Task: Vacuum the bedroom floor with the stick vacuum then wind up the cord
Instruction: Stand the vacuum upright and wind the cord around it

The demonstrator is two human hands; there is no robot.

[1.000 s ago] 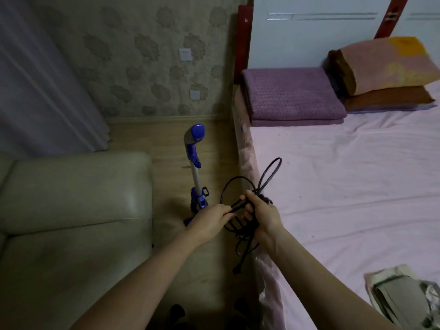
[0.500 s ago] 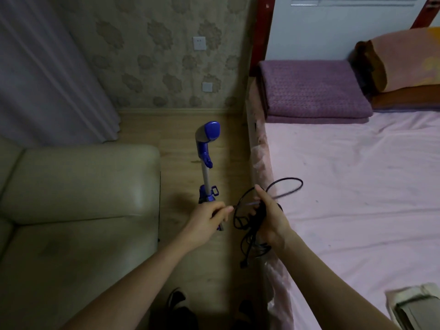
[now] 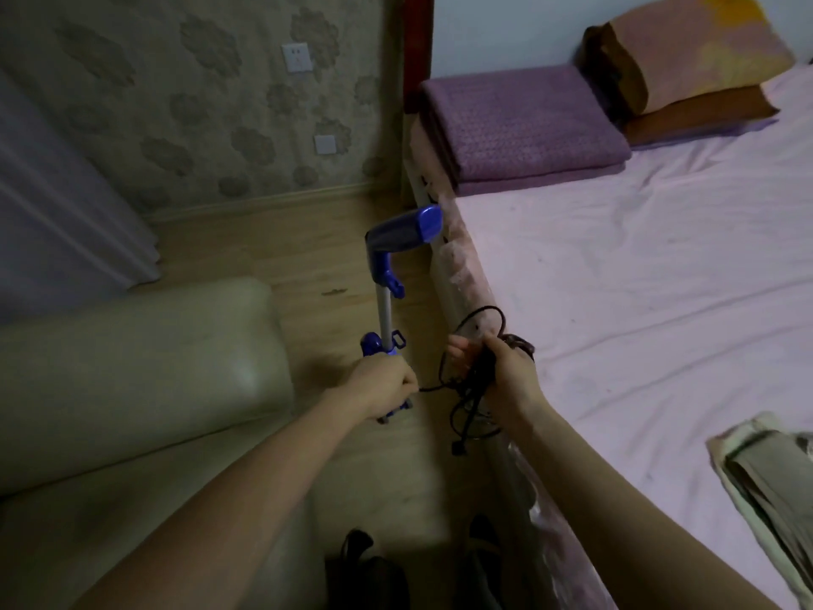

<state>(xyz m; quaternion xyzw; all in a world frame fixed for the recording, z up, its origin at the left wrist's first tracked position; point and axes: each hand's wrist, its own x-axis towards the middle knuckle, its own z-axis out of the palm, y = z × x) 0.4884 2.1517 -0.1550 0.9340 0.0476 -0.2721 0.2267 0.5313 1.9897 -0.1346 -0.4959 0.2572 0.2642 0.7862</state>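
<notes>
1. Cord first: I see the black power cord [image 3: 477, 380] bunched in loops in the right hand [image 3: 506, 376], fingers curled around it, beside the pink-sheeted bed [image 3: 638, 301].
2. My left hand [image 3: 385, 385] pinches a strand, fingers closed on it.
3. I see the blue stick vacuum with a grey metal tube [image 3: 387, 284] upright on the wooden floor [image 3: 286, 253], between the beige leather sofa [image 3: 132, 367] and the bed.

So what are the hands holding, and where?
The right hand grips the bunched loops of the black cord. The left hand pinches a loose stretch of that cord leading out of the bundle.
</notes>
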